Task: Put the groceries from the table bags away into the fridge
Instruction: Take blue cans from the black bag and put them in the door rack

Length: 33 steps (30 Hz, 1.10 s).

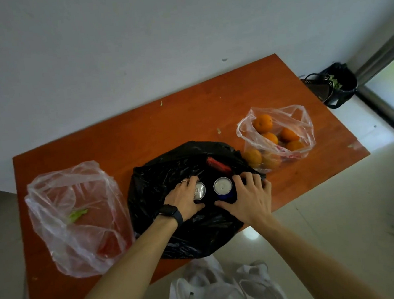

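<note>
A black plastic bag (174, 230) lies open in the middle of the orange-brown table (165, 123). Two upright drink cans stand in its mouth. My left hand (183, 200), with a ring and a dark watch, is closed around the silver can (199, 190). Beside it, my right hand (248, 199) wraps the blue can (223, 187) from the right. A red package (217, 164) shows deeper in the bag. A clear bag of several oranges (278, 135) sits to the right. The fridge is out of view.
A clear plastic bag (78, 217) holding a green leaf scrap and something red lies at the table's left. White bags (227, 287) sit on the floor below the table's near edge. A black bin (338, 84) stands beyond the far right corner by a door frame.
</note>
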Available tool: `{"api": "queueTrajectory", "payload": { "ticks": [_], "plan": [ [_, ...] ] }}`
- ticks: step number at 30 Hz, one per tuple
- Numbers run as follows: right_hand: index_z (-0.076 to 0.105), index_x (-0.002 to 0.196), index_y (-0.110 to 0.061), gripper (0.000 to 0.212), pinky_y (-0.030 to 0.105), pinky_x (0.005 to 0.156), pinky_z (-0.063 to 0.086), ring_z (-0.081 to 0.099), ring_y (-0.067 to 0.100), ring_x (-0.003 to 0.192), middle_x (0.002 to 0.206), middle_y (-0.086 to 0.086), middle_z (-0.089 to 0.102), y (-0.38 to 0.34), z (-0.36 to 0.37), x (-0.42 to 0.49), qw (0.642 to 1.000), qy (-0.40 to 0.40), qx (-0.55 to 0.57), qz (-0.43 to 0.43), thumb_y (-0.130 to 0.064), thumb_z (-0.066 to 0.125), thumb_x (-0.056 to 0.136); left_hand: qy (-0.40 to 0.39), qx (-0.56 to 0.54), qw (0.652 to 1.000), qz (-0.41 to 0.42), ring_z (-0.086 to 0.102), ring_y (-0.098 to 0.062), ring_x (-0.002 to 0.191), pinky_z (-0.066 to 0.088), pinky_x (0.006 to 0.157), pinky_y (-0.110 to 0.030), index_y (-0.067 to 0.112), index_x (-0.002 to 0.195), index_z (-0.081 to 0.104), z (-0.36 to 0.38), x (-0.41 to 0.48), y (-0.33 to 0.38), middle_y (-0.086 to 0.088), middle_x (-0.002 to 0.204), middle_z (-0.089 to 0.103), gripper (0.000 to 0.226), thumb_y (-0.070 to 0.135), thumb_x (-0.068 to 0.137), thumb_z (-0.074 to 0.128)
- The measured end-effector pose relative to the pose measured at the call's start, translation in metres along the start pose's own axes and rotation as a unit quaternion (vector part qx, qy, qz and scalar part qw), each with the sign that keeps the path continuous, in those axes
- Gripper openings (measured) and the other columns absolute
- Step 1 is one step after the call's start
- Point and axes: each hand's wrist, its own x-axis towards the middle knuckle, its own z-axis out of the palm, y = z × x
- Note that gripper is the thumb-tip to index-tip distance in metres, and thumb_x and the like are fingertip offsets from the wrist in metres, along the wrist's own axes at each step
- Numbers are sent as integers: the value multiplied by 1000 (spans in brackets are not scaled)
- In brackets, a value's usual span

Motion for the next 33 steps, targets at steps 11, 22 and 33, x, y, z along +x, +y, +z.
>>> {"api": "queueTrajectory", "payload": {
  "ticks": [11, 22, 33],
  "plan": [
    [56, 135, -39, 80, 43, 108, 30, 29, 22, 138, 147, -8, 41, 24, -16, -19, 984, 11, 173, 36, -84, 57, 70, 47, -1, 999, -3, 66, -21, 97, 56, 70, -37, 32, 133, 36, -39, -9, 19, 5, 121, 64, 79, 56, 71, 77],
    [61, 120, -42, 57, 23, 87, 56, 64, -2, 108, 112, -23, 71, 87, -146, -81, 711, 122, 681, 121, -35, 86, 69, 148, -182, 965, 120, 64, -2, 86, 55, 74, -24, 36, 115, 43, -121, -59, 156, 19, 99, 64, 78, 52, 56, 91],
    [52, 127, -25, 55, 55, 77, 60, 64, 29, 109, 121, 4, 63, 254, -235, -231, 537, 247, 775, 224, -33, 75, 79, -82, -492, 834, 237, 69, -20, 103, 58, 83, -39, 24, 122, 57, -66, -115, 404, -2, 115, 70, 58, 24, 72, 85]
  ]
}}
